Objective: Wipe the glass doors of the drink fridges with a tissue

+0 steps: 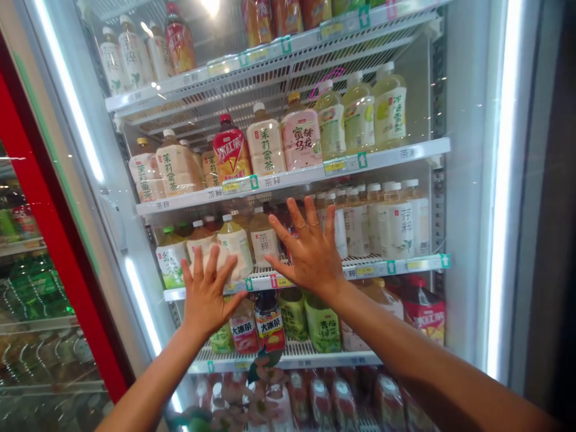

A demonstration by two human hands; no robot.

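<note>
Both arms stretch toward a lit drinks fridge, fingers spread. My left hand (208, 295) is open and empty, in front of the lower middle shelf. Behind its fingers stand a green-capped tea bottle (171, 255) and a pale yellow bottle (234, 243), partly covered. My right hand (312, 249), also open and empty, is held higher and to the right, before the same shelf. It hides some bottles; white-labelled bottles (398, 222) show to its right. Faint reflections suggest glass in front of the shelves; whether my palms touch it I cannot tell.
Above, a shelf (288, 177) holds several tea bottles, including a red-labelled one (231, 150) and a pink-labelled one (300, 137). Cartoned or bottled green drinks (323, 324) stand below. Light strips (501, 180) run up both sides. A red frame (58, 240) borders another fridge at left.
</note>
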